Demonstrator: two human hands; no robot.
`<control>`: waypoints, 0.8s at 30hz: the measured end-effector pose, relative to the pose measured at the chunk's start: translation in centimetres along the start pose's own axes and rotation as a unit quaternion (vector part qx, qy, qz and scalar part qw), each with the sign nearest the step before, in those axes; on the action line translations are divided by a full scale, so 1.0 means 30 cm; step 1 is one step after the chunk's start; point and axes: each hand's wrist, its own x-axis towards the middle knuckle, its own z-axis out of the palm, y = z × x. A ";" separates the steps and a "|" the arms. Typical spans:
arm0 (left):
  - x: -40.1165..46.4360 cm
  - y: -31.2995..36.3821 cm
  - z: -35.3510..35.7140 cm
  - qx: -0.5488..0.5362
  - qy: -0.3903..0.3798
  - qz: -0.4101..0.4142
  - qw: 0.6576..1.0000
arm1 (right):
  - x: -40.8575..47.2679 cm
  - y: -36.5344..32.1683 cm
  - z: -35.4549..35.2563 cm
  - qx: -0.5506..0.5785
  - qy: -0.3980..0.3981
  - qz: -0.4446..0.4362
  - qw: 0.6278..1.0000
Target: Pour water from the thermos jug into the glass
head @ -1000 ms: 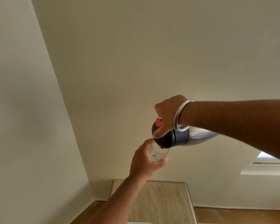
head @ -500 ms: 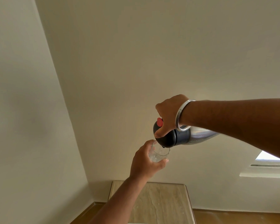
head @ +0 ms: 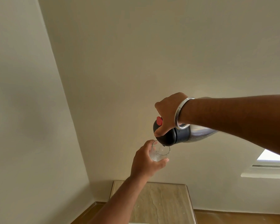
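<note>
A steel thermos jug [head: 199,132] with a black top and a red button is tipped almost level, spout down to the left. My right hand [head: 167,113] grips it by the top, thumb on the black lid; a metal bangle is on the wrist. Just below the spout is a clear glass [head: 160,152] with a little water in it. My left hand [head: 145,161] is wrapped around the glass from the left and holds it in the air above the table. The spout sits at the glass's rim.
A small table with a pale stone-like top [head: 158,202] stands below the hands against the wall. Beige walls meet in a corner at the left. A window sill [head: 265,174] shows at the right; wooden floor lies along the bottom.
The hands, jug and glass have hardly moved. The glass has stayed under the spout, with a little more water showing in it.
</note>
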 end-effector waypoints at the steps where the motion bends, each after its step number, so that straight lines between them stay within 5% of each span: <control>1: 0.000 -0.002 -0.001 -0.002 0.001 -0.005 1.000 | 0.000 -0.001 0.000 0.000 0.001 0.000 1.000; 24: -0.013 -0.018 0.007 -0.021 0.013 -0.010 1.000 | 0.009 0.004 0.031 0.008 0.018 0.003 1.000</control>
